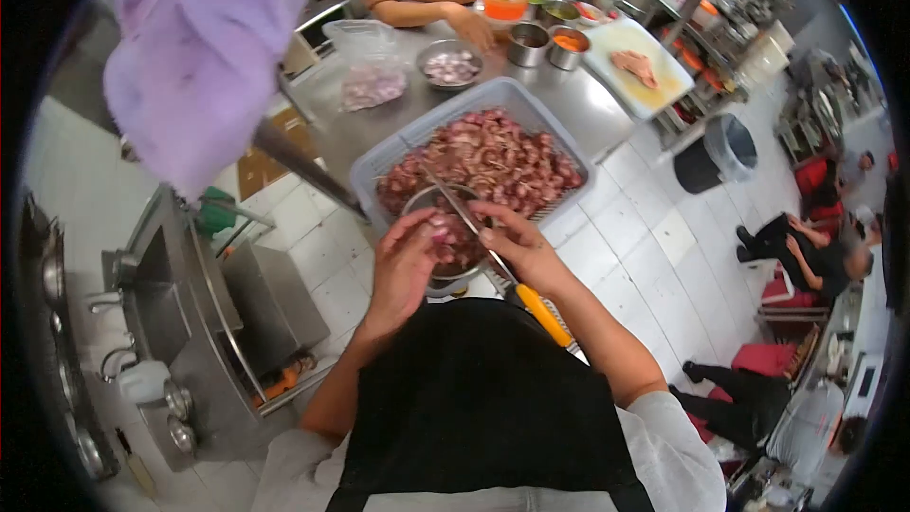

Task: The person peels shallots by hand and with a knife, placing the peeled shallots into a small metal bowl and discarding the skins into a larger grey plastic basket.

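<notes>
My left hand (406, 261) is closed around a small purple-red shallot (442, 229), held over a round metal bowl (458, 274) of reddish peelings or shallots. On the other side of the bowl, my right hand (517, 245) grips a knife (471, 218) near its blade, with the yellow handle (544, 314) pointing back toward my forearm. The blade reaches up and left over a grey plastic basket (550, 112), which is heaped with reddish shallots (493, 156). The bowl sits at the basket's near edge.
On the steel table (332, 133) stand a bag of peeled shallots (372, 85), a small bowl (449, 64), metal pots and a cutting board (654, 62) with meat. A co-worker's arms rest at the far edge. A purple cloth (204, 57) hangs upper left; a bin (711, 156) stands right.
</notes>
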`<state>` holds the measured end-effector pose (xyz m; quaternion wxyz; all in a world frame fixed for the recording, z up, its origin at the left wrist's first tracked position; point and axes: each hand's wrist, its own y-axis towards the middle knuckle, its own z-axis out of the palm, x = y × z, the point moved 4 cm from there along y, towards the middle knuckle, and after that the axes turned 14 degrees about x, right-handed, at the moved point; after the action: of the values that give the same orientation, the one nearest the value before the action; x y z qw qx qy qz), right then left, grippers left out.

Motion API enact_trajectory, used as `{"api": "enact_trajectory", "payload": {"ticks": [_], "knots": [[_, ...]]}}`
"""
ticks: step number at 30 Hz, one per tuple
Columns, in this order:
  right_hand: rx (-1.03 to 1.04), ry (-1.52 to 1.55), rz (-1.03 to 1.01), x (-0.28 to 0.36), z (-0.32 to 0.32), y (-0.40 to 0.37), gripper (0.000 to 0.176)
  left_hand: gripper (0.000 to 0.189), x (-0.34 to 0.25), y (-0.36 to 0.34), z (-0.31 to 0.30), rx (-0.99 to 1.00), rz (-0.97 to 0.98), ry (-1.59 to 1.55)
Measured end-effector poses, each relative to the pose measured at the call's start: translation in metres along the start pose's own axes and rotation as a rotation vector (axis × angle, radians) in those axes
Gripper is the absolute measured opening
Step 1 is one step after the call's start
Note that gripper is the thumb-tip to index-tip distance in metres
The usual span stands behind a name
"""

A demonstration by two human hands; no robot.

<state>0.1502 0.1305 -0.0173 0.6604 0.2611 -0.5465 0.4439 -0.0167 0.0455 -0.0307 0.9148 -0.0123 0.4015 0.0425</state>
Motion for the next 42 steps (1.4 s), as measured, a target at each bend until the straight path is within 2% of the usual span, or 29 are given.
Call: {"api": "enact_trajectory", "payload": {"ticks": [1, 3, 6, 11, 12, 16, 17, 21, 28, 31, 37, 39, 40, 42], "knots": [[-0.007, -0.053, -0.037, 0.001, 0.001, 0.0, 0.049, 0.03, 0.0, 0.0, 0.0, -0.016, 0.002, -0.027], [0.014, 0.047, -0.109, 0.008, 0.01, -0.001, 0.049, 0.031, 0.001, 0.001, -0.001, 0.002, -0.001, -0.06], [0.044, 0.151, -0.052, 0.01, 0.012, -0.001, 0.046, 0.031, -0.002, 0.003, -0.001, 0.055, 0.012, 0.008], [0.08, -0.069, -0.056, 0.008, 0.01, 0.001, 0.045, 0.034, -0.002, 0.002, -0.001, 0.036, 0.014, -0.091], [0.082, -0.066, -0.007, 0.012, 0.011, -0.001, 0.049, 0.034, 0.001, 0.002, -0.005, 0.056, 0.034, -0.076], [0.168, 0.055, -0.185, 0.025, 0.03, -0.002, 0.052, 0.034, -0.012, 0.0, 0.01, 0.08, 0.03, -0.026], [0.202, 0.014, -0.115, 0.031, 0.032, -0.005, 0.053, 0.034, -0.009, -0.001, 0.006, 0.051, 0.029, -0.04], [0.159, -0.079, -0.249, 0.031, 0.034, -0.003, 0.054, 0.033, -0.012, -0.001, 0.011, 0.079, 0.023, -0.053], [0.12, -0.23, -0.251, 0.037, 0.033, -0.01, 0.054, 0.03, -0.018, 0.0, 0.021, 0.098, 0.024, 0.019], [0.1, -0.299, -0.234, 0.038, 0.033, -0.012, 0.054, 0.03, -0.019, -0.001, 0.017, 0.032, 0.037, 0.068], [0.074, -0.405, -0.192, 0.049, 0.035, -0.015, 0.047, 0.025, -0.02, -0.003, 0.01, 0.043, -0.014, 0.143], [0.083, -0.252, -0.319, 0.039, 0.034, -0.01, 0.039, 0.025, -0.02, -0.003, 0.011, 0.085, -0.02, 0.141], [0.084, -0.251, -0.319, 0.04, 0.031, -0.011, 0.039, 0.025, -0.021, -0.003, 0.012, 0.084, -0.02, 0.142], [0.205, 0.184, -0.045, 0.037, 0.027, -0.014, 0.034, 0.025, -0.025, -0.003, 0.02, 0.077, -0.013, 0.236]]}}
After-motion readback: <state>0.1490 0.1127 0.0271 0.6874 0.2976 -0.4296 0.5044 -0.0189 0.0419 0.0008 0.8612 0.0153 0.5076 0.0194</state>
